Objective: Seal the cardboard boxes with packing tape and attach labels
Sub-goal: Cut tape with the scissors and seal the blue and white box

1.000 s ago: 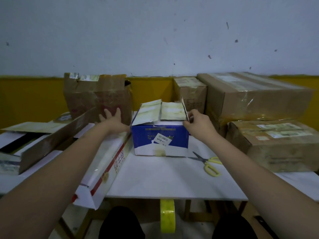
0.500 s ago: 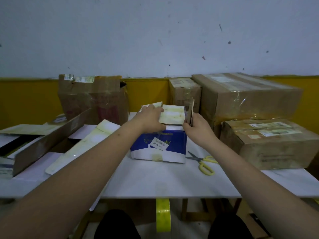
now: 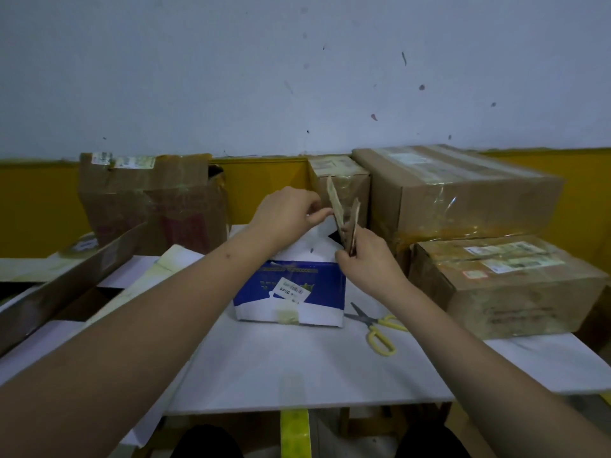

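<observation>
A small blue and white cardboard box (image 3: 291, 292) stands at the middle of the white table (image 3: 297, 365), with a white label on its front. Its top flaps stand up at the right. My left hand (image 3: 287, 213) pinches the taller brown flap (image 3: 334, 200) from the left. My right hand (image 3: 360, 256) grips the shorter flap at the box's right edge. A white inner flap lies folded down between my hands. A roll of yellow packing tape (image 3: 294, 434) shows at the table's near edge.
Yellow-handled scissors (image 3: 377, 328) lie right of the box. Taped brown boxes (image 3: 456, 190) (image 3: 506, 285) are stacked at the right, a smaller one (image 3: 340, 180) behind. A torn brown box (image 3: 148, 200) and long open cartons (image 3: 66, 285) crowd the left.
My left hand left the long carton at the left and came to the blue box's top. The flaps that lay flat now stand upright between my hands.
</observation>
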`<action>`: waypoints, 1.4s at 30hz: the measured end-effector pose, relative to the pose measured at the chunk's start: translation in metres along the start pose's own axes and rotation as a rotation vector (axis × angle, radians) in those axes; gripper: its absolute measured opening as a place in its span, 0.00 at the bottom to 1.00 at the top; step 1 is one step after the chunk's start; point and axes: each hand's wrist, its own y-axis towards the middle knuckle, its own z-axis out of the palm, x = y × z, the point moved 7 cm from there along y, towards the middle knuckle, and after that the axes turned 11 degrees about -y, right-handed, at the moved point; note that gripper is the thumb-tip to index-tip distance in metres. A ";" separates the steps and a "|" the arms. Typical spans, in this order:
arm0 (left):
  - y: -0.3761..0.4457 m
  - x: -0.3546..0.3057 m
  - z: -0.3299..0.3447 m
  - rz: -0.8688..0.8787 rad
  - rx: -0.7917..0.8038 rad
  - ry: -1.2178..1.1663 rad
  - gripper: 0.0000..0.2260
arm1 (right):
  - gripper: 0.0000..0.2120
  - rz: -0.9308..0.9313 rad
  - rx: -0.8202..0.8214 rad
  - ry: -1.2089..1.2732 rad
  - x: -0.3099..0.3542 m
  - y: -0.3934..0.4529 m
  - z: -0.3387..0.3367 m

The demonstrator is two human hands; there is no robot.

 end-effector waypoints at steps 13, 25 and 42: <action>-0.017 -0.008 0.089 -0.172 0.462 -0.744 0.25 | 0.05 0.494 -0.105 0.752 -0.040 -0.008 0.015; -0.019 -0.009 0.098 -0.101 0.511 -0.449 0.24 | 0.16 0.638 -0.004 0.930 -0.036 -0.028 0.026; -0.297 -0.012 0.077 -1.093 -0.071 -0.921 0.07 | 0.31 0.318 0.335 0.047 0.007 -0.216 0.097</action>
